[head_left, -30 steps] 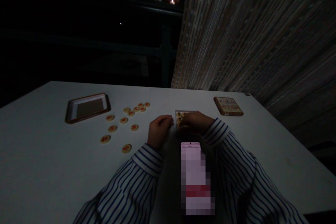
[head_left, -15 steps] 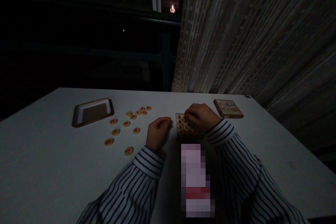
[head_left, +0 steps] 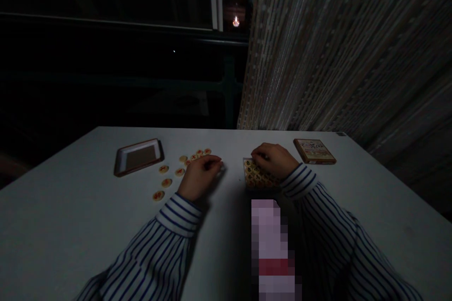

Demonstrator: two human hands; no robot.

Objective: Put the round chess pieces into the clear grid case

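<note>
My left hand hovers over the near right side of the loose Chinese chess pieces. Its thumb and fingers are curled together, and whatever may be between them is hidden. These round, pale pieces bear red characters, and the hand covers some of them. To the right, a shallow box holds rows of pieces, several with dark characters. Over its far right part lies my right hand, fingers bent down and closed at the pieces. What its fingertips grip cannot be made out.
An open tray-like box lid lies at the far left of the white table. A flat printed box sits at the far right. Behind the table hangs a string curtain. A pixelated patch covers the near middle.
My left hand has moved left, away from the box and over the loose pieces. My right hand stays at the box. The whole view has shifted slightly.
</note>
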